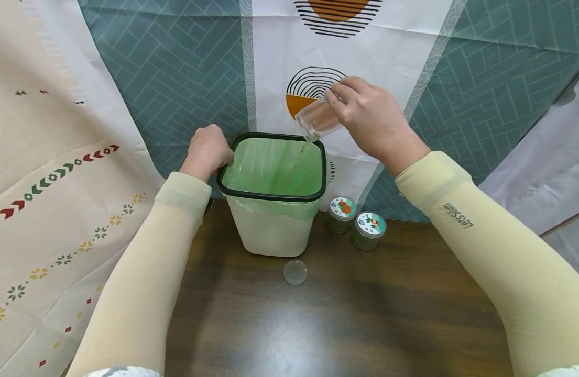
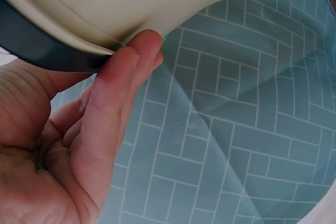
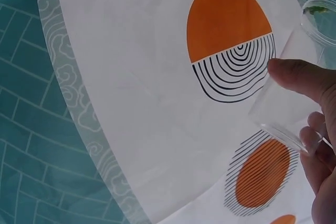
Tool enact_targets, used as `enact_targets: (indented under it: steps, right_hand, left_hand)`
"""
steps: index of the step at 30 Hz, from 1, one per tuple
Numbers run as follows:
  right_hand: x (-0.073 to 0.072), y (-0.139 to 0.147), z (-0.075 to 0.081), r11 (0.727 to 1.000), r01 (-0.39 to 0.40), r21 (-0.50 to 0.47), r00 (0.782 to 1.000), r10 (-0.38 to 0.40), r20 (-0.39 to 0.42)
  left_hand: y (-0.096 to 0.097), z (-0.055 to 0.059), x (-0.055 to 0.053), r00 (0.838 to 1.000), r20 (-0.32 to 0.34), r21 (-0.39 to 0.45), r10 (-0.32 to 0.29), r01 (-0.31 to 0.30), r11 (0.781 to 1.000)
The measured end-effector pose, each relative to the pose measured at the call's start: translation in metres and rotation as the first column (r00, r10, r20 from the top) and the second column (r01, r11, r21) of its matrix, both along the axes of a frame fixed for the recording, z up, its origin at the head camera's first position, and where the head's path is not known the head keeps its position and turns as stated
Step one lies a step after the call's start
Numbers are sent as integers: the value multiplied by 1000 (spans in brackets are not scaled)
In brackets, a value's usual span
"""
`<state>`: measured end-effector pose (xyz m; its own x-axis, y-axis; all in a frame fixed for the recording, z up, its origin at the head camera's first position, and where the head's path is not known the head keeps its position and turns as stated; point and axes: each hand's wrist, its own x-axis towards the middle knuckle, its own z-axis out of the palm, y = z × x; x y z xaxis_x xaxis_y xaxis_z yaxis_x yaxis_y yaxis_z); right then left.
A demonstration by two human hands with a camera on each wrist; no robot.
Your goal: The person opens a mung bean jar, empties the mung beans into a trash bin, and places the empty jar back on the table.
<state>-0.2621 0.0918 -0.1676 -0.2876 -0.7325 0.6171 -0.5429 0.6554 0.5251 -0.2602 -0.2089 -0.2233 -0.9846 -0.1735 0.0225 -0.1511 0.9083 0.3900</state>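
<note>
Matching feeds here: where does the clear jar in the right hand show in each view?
Head: clear jar just right of centre in the upper half, tilted in the right hand.
Left wrist: not in it.
Right wrist: clear jar at the right edge.
Shared landmark: teal brick-patterned cloth, in all three views.

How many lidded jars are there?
2: a clear round orange-pictured jar beside the white plastic bin; a clear round red-and-green-pictured jar farther right. The bin may hide others.
</note>
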Motion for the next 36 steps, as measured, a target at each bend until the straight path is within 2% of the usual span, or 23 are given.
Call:
enact_targets:
  steps: [19, 27, 33, 36]
  right_hand:
    - [-4, 6, -10, 997, 48, 58, 999, -49, 18]
    - [-7, 11, -21, 998, 26, 63, 1000, -26, 9]
    - [-10, 11, -25, 998, -41, 57, 999, 43, -31]
    - [-9, 9, -27, 998, -41, 57, 999, 43, -26]
  left_hand:
    - [1, -3, 1, 1000, -22, 7, -11, 12, 1000]
    - [2, -2, 1, 1000, -16, 10, -7, 7, 1000]
    - [0, -2, 0, 1000, -20, 4, -2, 2, 1000]
    - [-1, -2, 0, 1000, -12, 1, 4, -4, 1000]
